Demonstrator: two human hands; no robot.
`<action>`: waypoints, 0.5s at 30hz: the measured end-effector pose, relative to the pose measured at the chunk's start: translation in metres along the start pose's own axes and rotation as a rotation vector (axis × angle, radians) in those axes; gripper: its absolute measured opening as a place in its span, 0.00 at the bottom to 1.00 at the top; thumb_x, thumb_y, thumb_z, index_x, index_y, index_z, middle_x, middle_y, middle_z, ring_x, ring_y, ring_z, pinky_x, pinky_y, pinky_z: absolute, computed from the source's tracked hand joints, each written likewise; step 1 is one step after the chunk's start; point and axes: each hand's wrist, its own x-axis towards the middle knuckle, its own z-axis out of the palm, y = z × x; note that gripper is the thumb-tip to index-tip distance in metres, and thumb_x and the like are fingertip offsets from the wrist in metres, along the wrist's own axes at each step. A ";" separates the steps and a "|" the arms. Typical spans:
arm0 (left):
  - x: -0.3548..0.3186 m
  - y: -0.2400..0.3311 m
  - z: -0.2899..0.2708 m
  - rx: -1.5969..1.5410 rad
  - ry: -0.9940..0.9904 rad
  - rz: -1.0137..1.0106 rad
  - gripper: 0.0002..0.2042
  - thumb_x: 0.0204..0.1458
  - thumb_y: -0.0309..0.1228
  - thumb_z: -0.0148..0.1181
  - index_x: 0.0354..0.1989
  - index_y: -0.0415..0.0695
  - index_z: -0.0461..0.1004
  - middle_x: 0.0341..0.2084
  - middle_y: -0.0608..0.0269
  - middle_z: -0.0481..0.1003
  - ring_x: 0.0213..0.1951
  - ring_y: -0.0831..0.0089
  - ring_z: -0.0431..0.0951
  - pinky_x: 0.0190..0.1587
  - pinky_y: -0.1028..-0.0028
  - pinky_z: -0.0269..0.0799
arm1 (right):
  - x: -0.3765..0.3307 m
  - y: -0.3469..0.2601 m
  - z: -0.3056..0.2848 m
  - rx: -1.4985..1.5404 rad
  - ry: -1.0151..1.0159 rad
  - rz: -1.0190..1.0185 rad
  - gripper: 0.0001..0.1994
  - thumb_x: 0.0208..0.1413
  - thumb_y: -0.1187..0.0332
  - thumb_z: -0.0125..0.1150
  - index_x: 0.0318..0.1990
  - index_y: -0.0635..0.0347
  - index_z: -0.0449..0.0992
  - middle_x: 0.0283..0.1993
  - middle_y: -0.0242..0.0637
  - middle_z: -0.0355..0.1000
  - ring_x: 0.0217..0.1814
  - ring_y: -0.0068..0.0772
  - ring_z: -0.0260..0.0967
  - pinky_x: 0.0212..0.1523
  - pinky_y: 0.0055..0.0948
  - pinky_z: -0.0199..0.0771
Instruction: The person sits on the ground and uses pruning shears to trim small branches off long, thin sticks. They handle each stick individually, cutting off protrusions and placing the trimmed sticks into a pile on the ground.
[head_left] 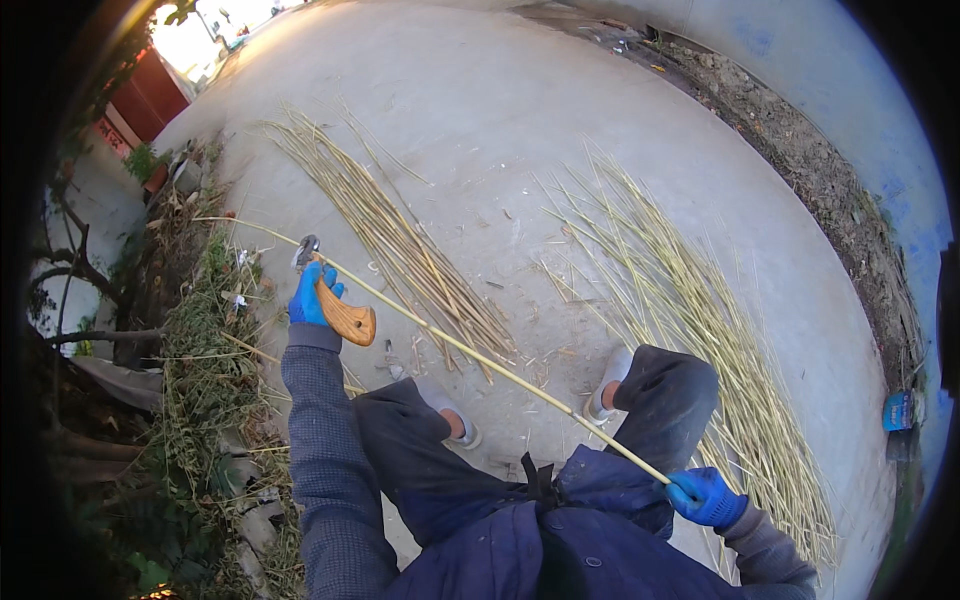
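Note:
A long, thin yellow-green cane [450, 340] slants across in front of me, from the far left down to the near right. My right hand [706, 497], in a blue glove, is closed around its near end. My left hand [313, 297], gloved in blue too, grips a tool with a curved wooden handle [345, 314]. The tool's small metal head [306, 250] is at the cane, towards its far end. Whether the metal touches the cane, and its exact shape, I cannot tell.
A bundle of bare canes [390, 235] lies ahead on the concrete ground [440, 120]. On the right spreads a bigger pile of pale canes [690, 290]. Cut weeds [205, 360] line the left edge. A wall [850, 90] and dirt strip bound the right side.

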 end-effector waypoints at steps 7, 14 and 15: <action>-0.002 -0.008 0.001 -0.038 -0.092 0.031 0.30 0.57 0.42 0.62 0.64 0.38 0.64 0.55 0.53 0.72 0.52 0.64 0.74 0.52 0.63 0.74 | -0.024 -0.009 -0.021 0.227 0.042 0.350 0.15 0.60 0.69 0.56 0.51 0.64 0.76 0.28 0.39 0.78 0.29 0.32 0.78 0.33 0.29 0.77; -0.149 -0.060 0.113 -0.067 -0.286 -0.214 0.24 0.59 0.41 0.61 0.59 0.38 0.69 0.43 0.60 0.77 0.37 0.73 0.76 0.34 0.74 0.76 | 0.136 -0.043 -0.020 0.011 0.023 -0.088 0.14 0.62 0.66 0.57 0.52 0.61 0.75 0.31 0.45 0.77 0.33 0.40 0.79 0.36 0.34 0.78; -0.162 -0.064 0.122 -0.071 -0.277 -0.202 0.24 0.58 0.40 0.61 0.58 0.37 0.69 0.42 0.59 0.78 0.35 0.72 0.77 0.32 0.73 0.77 | 0.156 -0.046 -0.012 0.044 -0.003 -0.042 0.13 0.62 0.66 0.56 0.51 0.61 0.75 0.30 0.44 0.77 0.32 0.40 0.79 0.35 0.34 0.78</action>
